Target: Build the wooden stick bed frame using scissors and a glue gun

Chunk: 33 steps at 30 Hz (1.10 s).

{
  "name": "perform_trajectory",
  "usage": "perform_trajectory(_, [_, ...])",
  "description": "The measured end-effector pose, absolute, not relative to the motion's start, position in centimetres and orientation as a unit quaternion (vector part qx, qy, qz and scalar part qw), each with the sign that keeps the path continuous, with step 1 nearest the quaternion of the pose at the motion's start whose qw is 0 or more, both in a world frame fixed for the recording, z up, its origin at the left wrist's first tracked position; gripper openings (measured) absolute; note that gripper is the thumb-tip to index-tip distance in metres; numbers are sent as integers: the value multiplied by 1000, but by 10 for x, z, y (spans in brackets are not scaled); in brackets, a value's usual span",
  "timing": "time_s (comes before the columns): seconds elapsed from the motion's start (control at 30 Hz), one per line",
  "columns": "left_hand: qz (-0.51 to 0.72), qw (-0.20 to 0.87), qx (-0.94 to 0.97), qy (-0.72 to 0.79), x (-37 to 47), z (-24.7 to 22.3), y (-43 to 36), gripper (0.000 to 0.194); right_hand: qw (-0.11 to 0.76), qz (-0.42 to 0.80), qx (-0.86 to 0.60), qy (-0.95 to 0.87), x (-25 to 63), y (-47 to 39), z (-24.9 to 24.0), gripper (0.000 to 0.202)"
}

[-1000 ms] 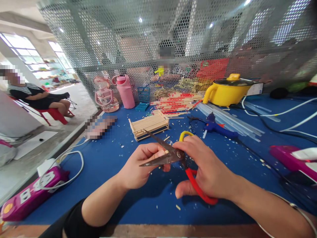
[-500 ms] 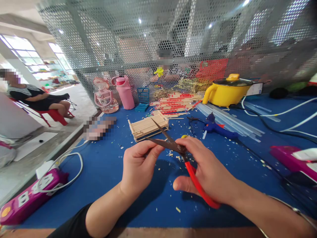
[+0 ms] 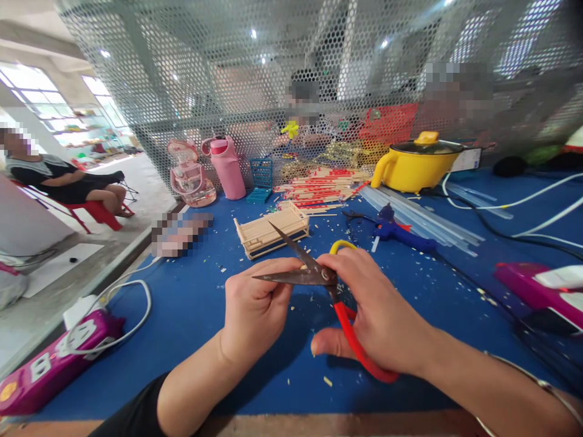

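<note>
My right hand [image 3: 387, 315] is closed around the handles of a pair of scissors [image 3: 325, 276] with dark blades, one red handle and one yellow. The blades stand apart and point left, in front of my left hand [image 3: 255, 306]. That hand is pinched, thumb against fingers. A tiny pale tip shows between the blades by its fingertips, but what it grips is mostly hidden. Just beyond the hands, a small bed-like frame of thin wooden sticks [image 3: 273, 229] rests on the blue table [image 3: 191, 340].
Behind the frame lies a heap of red-and-tan sticks [image 3: 319, 188]. A blue glue gun [image 3: 401, 235], clear glue sticks [image 3: 423, 221] and a yellow pot [image 3: 416, 167] are at right. Pink bottle [image 3: 228, 170] and power strips [image 3: 59, 358] stand leftward and at the sides. A person [image 3: 68, 176] sits at left.
The scissors have turned slightly and their lower blade has dropped in front of my left fingers. More of the yellow handle shows now. The wooden frame has stayed put.
</note>
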<state>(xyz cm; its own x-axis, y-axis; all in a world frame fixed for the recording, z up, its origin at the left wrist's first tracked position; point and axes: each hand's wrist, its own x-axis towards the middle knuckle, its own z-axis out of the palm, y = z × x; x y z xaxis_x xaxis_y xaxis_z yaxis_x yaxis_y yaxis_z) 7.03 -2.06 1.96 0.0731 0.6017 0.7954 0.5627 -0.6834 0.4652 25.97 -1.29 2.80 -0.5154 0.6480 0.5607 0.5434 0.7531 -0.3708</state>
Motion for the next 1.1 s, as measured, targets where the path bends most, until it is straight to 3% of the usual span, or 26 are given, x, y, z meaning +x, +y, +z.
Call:
perform_trajectory(0.2, [558,51,741,369,71,21,-19,33,339,42,-330,-880,263,-11,30,88])
perform_trajectory(0.43, [537,60,757,367,72,29,-21,23,307,43,-339,-888,265,-9,31,95])
perform_trajectory(1.1, [533,-13,772,347,66,23,-23,37,331,22,-338,-881,264,-10,30,92])
